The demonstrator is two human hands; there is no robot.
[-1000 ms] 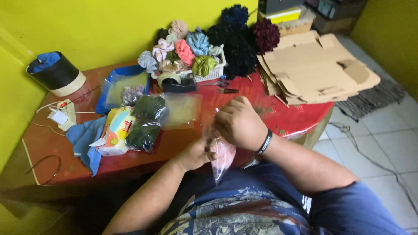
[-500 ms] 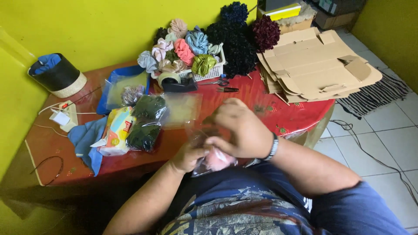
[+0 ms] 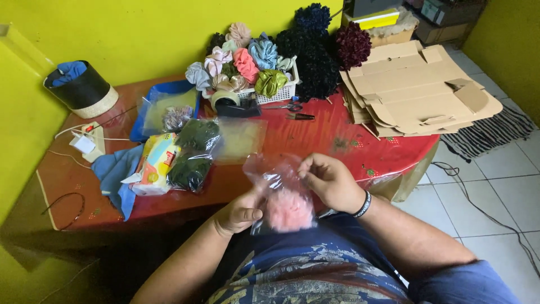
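Left hand: the left hand (image 3: 239,213) pinches the lower left edge of a clear plastic bag (image 3: 274,179), thumb pressed on top.
Right hand: the right hand (image 3: 331,181) grips the bag's upper right edge, fingers curled over the film.
Held item: a fluffy pink fabric scrunchie (image 3: 288,210) sits inside the bag, between the two hands, just right of the left thumb and below the right fingers.
Position: bag and scrunchie hang at the near edge of the red-covered table (image 3: 337,138), over the person's lap.
Table, left: two dark green scrunchies in clear bags (image 3: 194,152) beside a yellow printed packet (image 3: 154,163).
Table, rear: a white basket of pastel scrunchies (image 3: 247,65); flattened brown cardboard boxes (image 3: 416,90) at right.
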